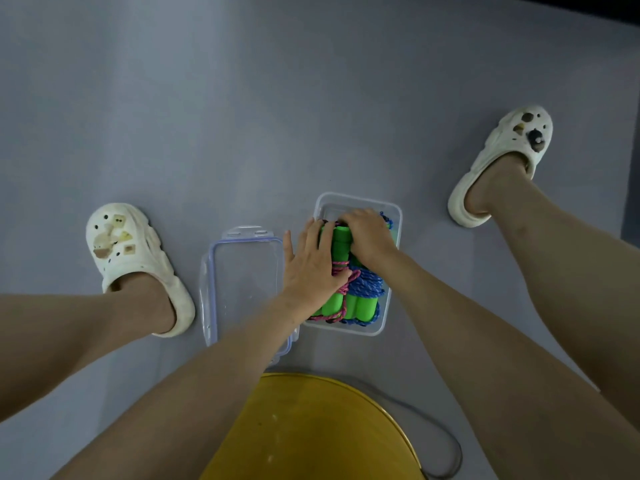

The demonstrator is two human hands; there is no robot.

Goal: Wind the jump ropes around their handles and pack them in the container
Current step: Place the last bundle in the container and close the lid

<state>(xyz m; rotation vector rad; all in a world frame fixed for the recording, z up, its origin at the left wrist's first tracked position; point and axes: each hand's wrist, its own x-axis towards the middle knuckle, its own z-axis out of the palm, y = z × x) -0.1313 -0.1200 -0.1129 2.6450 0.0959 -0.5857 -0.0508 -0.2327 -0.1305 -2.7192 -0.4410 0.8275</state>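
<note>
A clear plastic container sits on the grey floor between my feet. Inside it lie jump ropes with green handles, one wound with pink cord, another with blue cord. My left hand lies flat with straight fingers on the pink-wound bundle at the container's left side. At the far end of the container my right hand rests on the green handles with its fingers curled over them. Parts of the handles are hidden under both hands.
The container's clear lid with a blue seal lies on the floor just left of it. My feet in white clogs stand at either side. A yellow stool seat and a grey cable are below me.
</note>
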